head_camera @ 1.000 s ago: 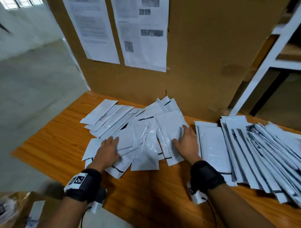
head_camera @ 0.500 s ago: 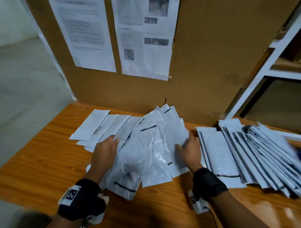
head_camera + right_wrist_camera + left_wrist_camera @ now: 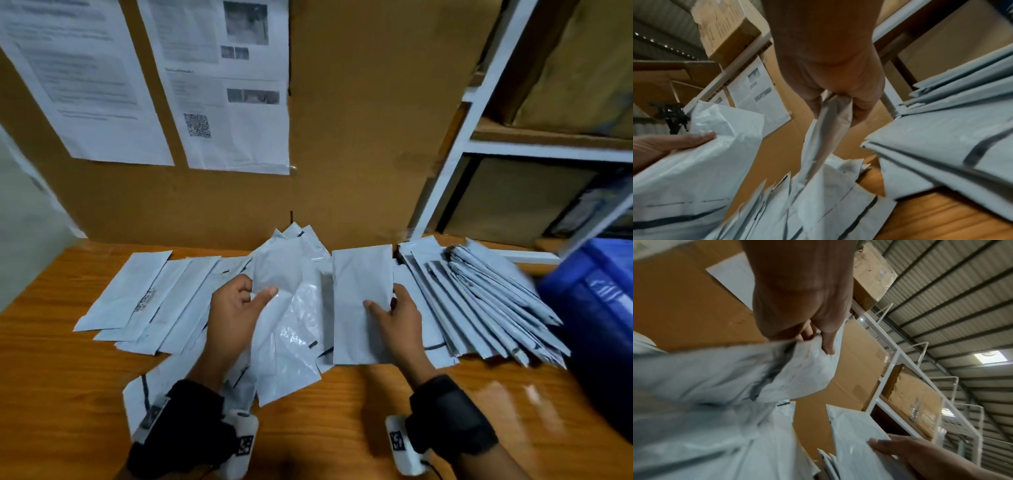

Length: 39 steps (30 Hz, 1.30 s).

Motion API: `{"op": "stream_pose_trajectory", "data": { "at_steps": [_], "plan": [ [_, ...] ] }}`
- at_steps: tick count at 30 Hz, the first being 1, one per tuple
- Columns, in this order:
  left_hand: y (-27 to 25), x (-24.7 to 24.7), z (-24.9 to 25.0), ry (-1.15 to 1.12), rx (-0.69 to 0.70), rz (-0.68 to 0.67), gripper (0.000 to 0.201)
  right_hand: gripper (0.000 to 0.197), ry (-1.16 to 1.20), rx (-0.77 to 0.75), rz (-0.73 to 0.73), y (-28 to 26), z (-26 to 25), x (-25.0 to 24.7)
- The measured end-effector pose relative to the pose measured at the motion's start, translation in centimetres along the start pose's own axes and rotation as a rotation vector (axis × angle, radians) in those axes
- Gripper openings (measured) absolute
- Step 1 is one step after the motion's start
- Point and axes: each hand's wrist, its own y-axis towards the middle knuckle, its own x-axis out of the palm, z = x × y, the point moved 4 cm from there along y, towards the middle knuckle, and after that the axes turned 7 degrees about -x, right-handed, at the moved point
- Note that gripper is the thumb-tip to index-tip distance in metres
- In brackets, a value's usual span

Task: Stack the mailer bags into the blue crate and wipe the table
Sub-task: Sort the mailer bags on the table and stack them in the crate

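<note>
Both hands now lifted: left hand [image 3: 236,308] pinches crinkled white plastic mailers [image 3: 287,308], right hand [image 3: 399,313] pinches flat grey mailer [image 3: 361,298] mid-frame; gathering begun.

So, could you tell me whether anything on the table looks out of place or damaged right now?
Nothing looks damaged. The mailer bags are simply untidy: fanned loosely across the table, none visibly in the blue crate. The left hand holds a crumpled bunch, the right hand a flatter bag.
</note>
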Motion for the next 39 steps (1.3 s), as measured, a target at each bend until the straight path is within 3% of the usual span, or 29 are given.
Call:
{"op": "stream_pose_trajectory", "data": {
  "at_steps": [8, 13, 18, 22, 26, 31, 36, 39],
  "plan": [
    [-5.5, 9.0, 5.0, 0.018, 0.158, -0.132, 0.037, 0.044, 0.074, -0.069, 0.189, -4.7, 1.2, -12.4],
    [-12.3, 16.7, 8.6, 0.053, 0.23, -0.266, 0.009, 0.046, 0.109, -0.098, 0.295, -8.9, 3.3, -22.6],
    [-20.8, 24.9, 12.0, 0.023, 0.291, -0.38, 0.015, 0.041, 0.102, -0.127, 0.412, -13.8, 6.6, -33.2],
    [-27.0, 30.9, 14.5, -0.036, 0.257, -0.474, 0.029, 0.04, 0.109, -0.121, 0.475, -17.0, 8.7, -40.4],
    [-31.0, 35.4, 16.6, -0.088, 0.242, -0.534, 0.027, 0.042, 0.099, -0.114, 0.541, -19.1, 10.1, -46.2],
    [-33.2, 39.9, 19.2, -0.162, 0.252, -0.612, 0.018, 0.049, 0.109, -0.097, 0.617, -20.0, 11.5, -51.4],
    [-31.9, 43.9, 20.6, -0.181, 0.229, -0.584, 0.015, 0.073, 0.113, -0.085, 0.634, -18.5, 13.2, -54.9],
    [-30.5, 46.6, 21.0, -0.198, 0.227, -0.562, 0.015, 0.077, 0.111, -0.099, 0.613, -16.0, 14.7, -56.5]
  ]
}}
